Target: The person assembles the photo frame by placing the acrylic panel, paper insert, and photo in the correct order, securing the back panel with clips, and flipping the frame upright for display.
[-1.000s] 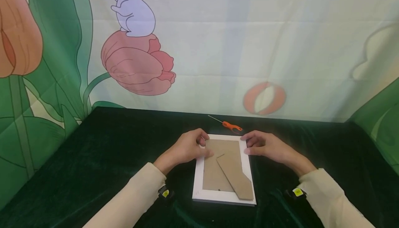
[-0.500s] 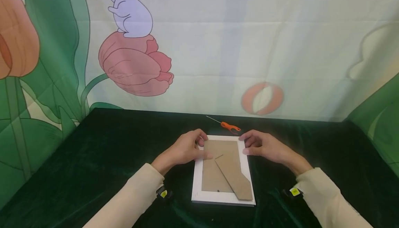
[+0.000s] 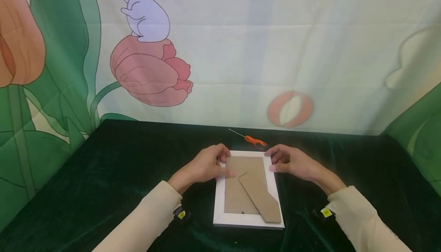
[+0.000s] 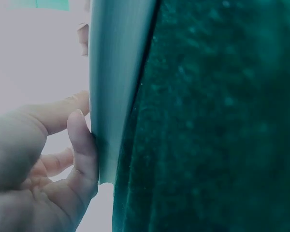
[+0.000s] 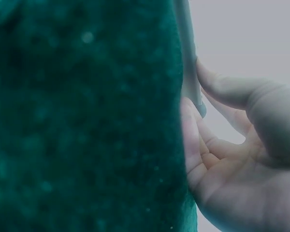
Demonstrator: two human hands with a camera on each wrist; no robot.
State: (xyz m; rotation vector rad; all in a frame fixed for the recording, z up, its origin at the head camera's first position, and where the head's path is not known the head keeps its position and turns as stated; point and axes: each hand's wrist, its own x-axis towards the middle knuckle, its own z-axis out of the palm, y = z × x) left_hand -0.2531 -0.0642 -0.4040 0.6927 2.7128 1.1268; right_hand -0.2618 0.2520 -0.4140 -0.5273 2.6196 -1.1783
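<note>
A white picture frame (image 3: 219, 202) lies back side up on the dark green cloth, its brown backing board (image 3: 236, 198) showing. Slanting across the board is a brown stand leg (image 3: 263, 202), its wide end over the lower right corner. My left hand (image 3: 204, 164) holds the upper left edge, with the thumb reaching onto the backing. At the upper right corner my right hand (image 3: 298, 164) pinches the border between thumb and fingers. The left wrist view shows fingers against the frame's side (image 4: 118, 92); the right wrist view has fingertips at its corner (image 5: 191, 87).
Beyond the frame lies an orange-handled tool (image 3: 253, 141) with a thin metal shaft. Dark green velvety cloth (image 3: 138, 168) covers the table. A printed curtain (image 3: 220, 53) with flowers and a white animal hangs behind the table's far edge.
</note>
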